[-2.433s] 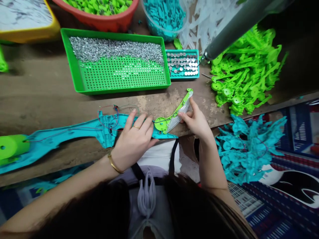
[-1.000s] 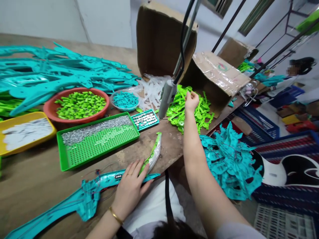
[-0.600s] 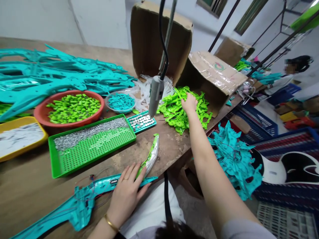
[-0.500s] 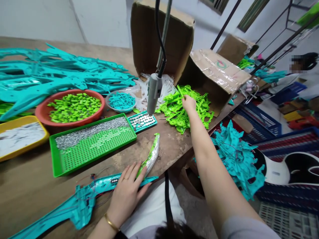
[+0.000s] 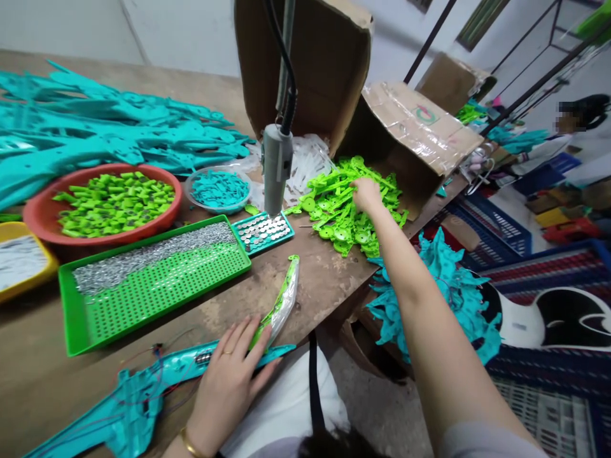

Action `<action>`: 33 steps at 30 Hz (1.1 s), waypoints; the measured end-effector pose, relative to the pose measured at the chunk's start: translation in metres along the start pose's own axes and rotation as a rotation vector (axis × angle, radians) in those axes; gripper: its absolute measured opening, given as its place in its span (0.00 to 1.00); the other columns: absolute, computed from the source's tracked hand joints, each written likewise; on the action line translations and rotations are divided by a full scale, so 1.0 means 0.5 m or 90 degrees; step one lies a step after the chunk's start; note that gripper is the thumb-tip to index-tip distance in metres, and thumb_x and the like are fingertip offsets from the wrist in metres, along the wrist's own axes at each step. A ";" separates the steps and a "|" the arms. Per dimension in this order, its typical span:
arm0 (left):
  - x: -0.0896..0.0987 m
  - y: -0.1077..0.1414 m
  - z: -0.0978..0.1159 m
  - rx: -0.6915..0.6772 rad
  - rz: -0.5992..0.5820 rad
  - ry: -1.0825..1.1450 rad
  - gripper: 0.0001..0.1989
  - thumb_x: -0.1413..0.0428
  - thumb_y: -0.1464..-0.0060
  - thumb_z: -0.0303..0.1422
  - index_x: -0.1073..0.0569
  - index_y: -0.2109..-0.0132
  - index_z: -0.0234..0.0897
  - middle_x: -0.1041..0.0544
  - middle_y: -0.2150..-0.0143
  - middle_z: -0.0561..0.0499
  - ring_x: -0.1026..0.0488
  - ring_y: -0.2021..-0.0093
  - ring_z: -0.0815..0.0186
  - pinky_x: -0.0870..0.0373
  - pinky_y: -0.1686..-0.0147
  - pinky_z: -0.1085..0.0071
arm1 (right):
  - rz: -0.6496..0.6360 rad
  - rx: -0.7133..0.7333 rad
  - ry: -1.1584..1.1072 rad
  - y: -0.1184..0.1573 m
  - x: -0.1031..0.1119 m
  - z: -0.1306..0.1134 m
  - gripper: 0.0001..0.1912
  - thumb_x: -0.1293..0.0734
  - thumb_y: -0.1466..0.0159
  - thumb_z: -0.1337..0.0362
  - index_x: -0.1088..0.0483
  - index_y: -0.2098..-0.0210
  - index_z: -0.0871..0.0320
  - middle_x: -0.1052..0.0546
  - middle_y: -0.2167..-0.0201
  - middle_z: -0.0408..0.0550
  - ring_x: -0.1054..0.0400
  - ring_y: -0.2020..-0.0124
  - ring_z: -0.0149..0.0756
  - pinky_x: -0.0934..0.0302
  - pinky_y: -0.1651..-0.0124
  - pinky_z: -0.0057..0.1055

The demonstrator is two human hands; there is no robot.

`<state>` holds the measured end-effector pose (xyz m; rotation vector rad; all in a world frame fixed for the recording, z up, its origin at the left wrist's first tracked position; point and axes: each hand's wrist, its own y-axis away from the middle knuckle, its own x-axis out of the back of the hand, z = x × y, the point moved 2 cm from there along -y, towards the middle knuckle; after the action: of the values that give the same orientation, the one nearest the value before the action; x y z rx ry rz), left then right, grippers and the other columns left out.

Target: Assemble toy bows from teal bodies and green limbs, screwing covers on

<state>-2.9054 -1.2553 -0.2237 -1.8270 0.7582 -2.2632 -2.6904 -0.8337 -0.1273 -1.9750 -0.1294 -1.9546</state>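
My left hand (image 5: pixel 233 366) lies flat, fingers stretched, over the end of a long teal plastic shell (image 5: pixel 136 404) that has thin wires and a spring in it. Beside its fingertips a curved green strip with a clear plastic piece (image 5: pixel 285 302) extends across the bench, its lower end partly under the fingers. With arm stretched forward, my right hand (image 5: pixel 367 194) is in the heap of bright green plastic parts (image 5: pixel 341 216). Its fingers are curled and pinch at a green part there; the fingertips are partly hidden among the pieces. A grey electric screwdriver (image 5: pixel 277 168) hangs left of the heap.
A green tray (image 5: pixel 157 312) of metal screws, a small teal tray (image 5: pixel 262 232) of round metal pieces, and a red basin (image 5: pixel 42 210) of green pieces stand leftward. Teal shells (image 5: pixel 119 127) lie behind. An open carton (image 5: pixel 420 121) backs the heap; teal parts (image 5: pixel 439 286) hang beyond the bench edge.
The view has shifted slightly, so the trays and basin appear farther left. My right hand stays at the green heap, its fingers moved a little among the parts. My left hand stays flat on the shell.
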 end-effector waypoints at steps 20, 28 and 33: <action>0.024 -0.029 0.010 0.072 -0.092 0.066 0.25 0.47 0.40 0.47 0.27 0.46 0.31 0.27 0.43 0.34 0.31 0.43 0.46 0.35 0.43 0.49 | 0.361 -0.252 -0.414 0.023 0.200 0.090 0.09 0.46 0.32 0.69 0.37 0.58 0.63 0.26 0.62 0.53 0.36 0.75 0.23 0.39 0.69 0.25; 0.071 -0.077 0.027 0.272 -0.095 0.538 0.23 0.46 0.39 0.45 0.30 0.44 0.34 0.25 0.46 0.39 0.28 0.45 0.53 0.32 0.45 0.54 | 0.042 -0.056 -0.627 0.414 0.240 -0.118 0.06 0.30 0.40 0.58 0.26 0.69 0.53 0.29 0.76 0.42 0.32 0.77 0.30 0.36 0.72 0.31; 0.081 -0.061 0.052 0.543 -0.159 0.916 0.17 0.45 0.41 0.40 0.28 0.51 0.33 0.21 0.67 0.48 0.25 0.68 0.67 0.31 0.69 0.72 | -0.042 0.046 -0.399 0.536 0.133 -0.225 0.26 0.40 0.35 0.45 0.32 0.44 0.52 0.23 0.54 0.56 0.28 0.50 0.48 0.33 0.47 0.53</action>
<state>-2.8849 -1.2532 -0.1708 0.2285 -0.4330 -3.0410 -2.7111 -1.1308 -0.1143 -2.4842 -0.4164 -1.2754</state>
